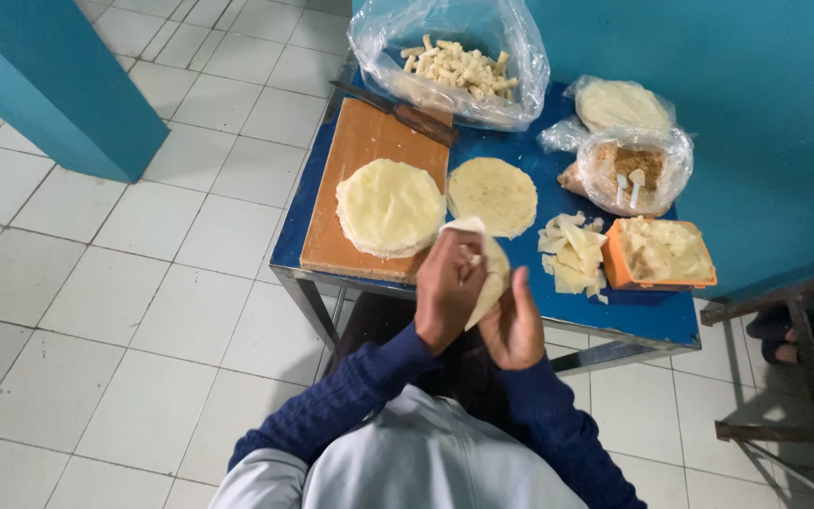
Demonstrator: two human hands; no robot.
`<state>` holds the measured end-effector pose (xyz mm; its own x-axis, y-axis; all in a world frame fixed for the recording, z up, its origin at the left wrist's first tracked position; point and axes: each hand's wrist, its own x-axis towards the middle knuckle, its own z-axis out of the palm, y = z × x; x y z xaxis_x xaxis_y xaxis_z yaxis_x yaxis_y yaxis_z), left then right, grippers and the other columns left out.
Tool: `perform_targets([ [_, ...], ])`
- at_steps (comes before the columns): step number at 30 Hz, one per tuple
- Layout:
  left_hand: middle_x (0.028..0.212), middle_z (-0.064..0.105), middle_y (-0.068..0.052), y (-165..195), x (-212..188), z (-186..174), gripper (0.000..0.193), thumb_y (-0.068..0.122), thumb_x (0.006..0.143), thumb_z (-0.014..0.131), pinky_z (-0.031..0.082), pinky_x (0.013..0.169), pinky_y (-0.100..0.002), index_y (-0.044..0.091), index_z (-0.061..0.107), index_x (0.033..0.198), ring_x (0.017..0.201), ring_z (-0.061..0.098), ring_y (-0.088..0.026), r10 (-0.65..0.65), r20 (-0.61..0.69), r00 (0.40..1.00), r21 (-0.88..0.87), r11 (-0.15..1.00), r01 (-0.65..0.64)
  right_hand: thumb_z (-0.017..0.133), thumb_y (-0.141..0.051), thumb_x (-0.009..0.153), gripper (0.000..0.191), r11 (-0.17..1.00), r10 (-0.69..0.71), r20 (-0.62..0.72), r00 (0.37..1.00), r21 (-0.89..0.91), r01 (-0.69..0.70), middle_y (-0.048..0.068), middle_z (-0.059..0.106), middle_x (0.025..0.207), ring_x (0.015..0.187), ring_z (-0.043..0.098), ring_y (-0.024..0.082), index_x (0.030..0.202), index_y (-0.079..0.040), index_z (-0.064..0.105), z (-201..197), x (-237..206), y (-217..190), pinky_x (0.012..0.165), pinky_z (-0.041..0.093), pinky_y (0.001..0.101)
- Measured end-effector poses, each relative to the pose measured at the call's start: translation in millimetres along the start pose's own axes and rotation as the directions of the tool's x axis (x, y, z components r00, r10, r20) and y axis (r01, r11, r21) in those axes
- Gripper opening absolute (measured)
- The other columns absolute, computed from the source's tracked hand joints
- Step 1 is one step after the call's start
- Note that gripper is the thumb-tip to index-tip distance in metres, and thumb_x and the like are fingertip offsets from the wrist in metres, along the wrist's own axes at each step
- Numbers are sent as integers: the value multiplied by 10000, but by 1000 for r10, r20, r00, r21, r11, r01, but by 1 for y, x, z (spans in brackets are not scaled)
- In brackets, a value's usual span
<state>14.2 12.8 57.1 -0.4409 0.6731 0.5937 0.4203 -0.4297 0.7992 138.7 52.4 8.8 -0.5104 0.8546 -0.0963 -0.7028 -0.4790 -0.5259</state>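
My left hand (pixel 448 290) and my right hand (pixel 512 325) both hold one thin pale dough wrapper (pixel 489 264), folded between them just above the near edge of the small blue table (pixel 647 316). A piece of filling seems to sit inside the fold, partly hidden by my fingers. A stack of round wrappers (pixel 389 206) lies on the wooden cutting board (pixel 360 151) just beyond my left hand. A second round stack (pixel 493 195) lies on the blue tabletop beside it.
A clear plastic bag of pale sticks (pixel 454 64) sits at the back, with a knife (pixel 398 111) on the board. At right are cut wrapper pieces (pixel 572 253), an orange tub (pixel 661 254), a bagged brown crumb mix (pixel 635 168) and bagged wrappers (pixel 619 104). White tiled floor lies left.
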Motion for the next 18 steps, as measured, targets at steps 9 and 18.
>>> perform_targets([
  [9,997,511,-153,-20,0,18,392,-48,790,711,478,632,-369,15,511,1122,696,554,-277,-43,49,998,6,999,43,542,-168,1093,305,994,-92,-33,995,-61,90,120,663,1235,1111,665,215,1322,33,550,-30,31,-3,989,510,358],
  [18,958,630,-159,-33,-4,9,170,-48,916,617,562,682,-364,21,553,1058,787,679,-305,-54,18,998,30,998,54,529,-312,1004,449,984,-33,12,999,177,31,134,662,1301,1196,633,251,1325,0,572,-24,27,1,1036,495,395],
])
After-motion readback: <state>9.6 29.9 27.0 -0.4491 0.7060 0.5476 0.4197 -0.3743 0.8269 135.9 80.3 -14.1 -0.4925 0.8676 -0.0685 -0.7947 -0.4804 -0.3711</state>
